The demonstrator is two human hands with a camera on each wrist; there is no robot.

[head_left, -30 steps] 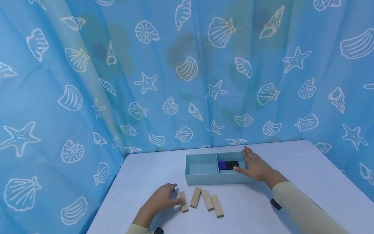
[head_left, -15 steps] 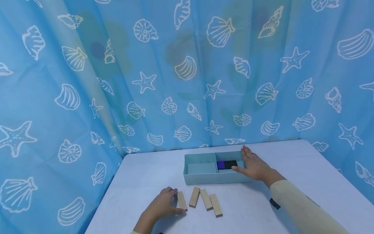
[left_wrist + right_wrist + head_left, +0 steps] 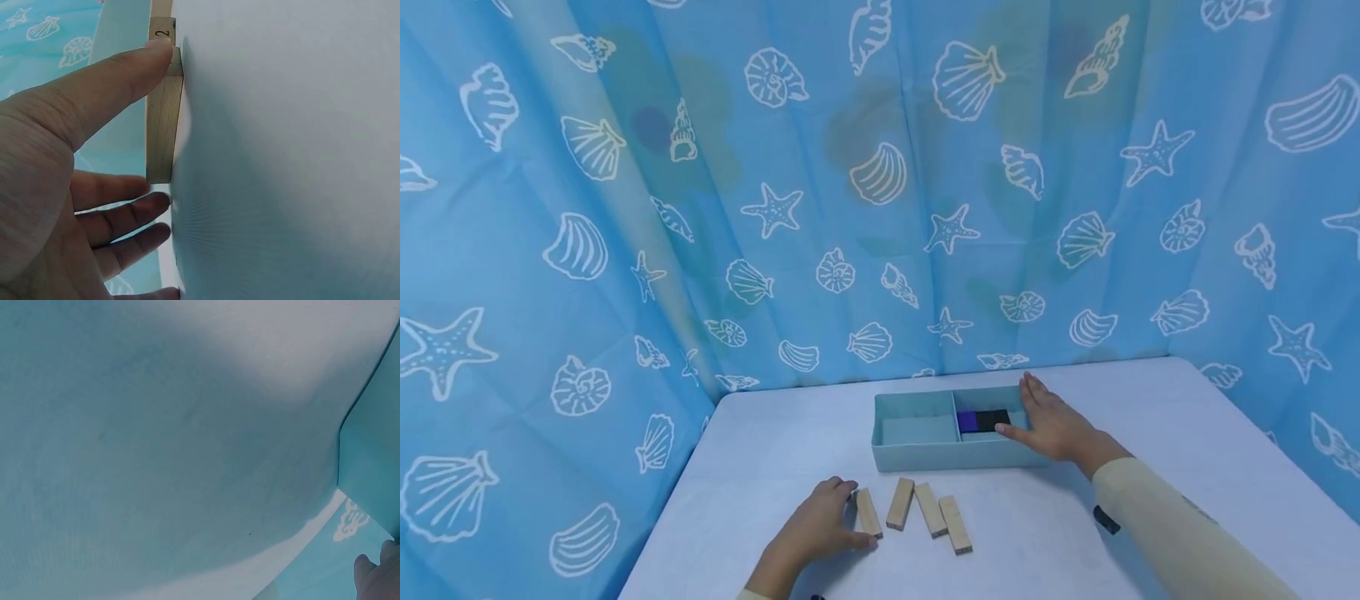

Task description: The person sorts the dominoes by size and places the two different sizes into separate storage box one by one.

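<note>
My left hand (image 3: 823, 525) reaches along the leftmost light wooden block (image 3: 868, 512), which lies on the table. In the left wrist view its thumb is at the near end of this block (image 3: 164, 125) and the index fingertip at the far end, pinching it lengthwise. Three more wooden blocks (image 3: 900, 503) lie to its right. My right hand (image 3: 1055, 425) rests over the right end of a pale blue-green box (image 3: 955, 457), fingers extended and thumb toward the front. In the right wrist view only a few fingertips (image 3: 378, 575) show beside the box wall (image 3: 372, 450).
A divider (image 3: 956, 415) splits the box into two compartments. Inside the right one lie a purple block (image 3: 967, 422) and a black piece (image 3: 995, 421). A white cloth covers the table (image 3: 775, 442); a blue shell-print curtain (image 3: 820, 208) hangs behind it.
My left thumb has moved from over the leftmost block to its near end, and the fingers have closed in at its far end. The right hand has stayed on the box.
</note>
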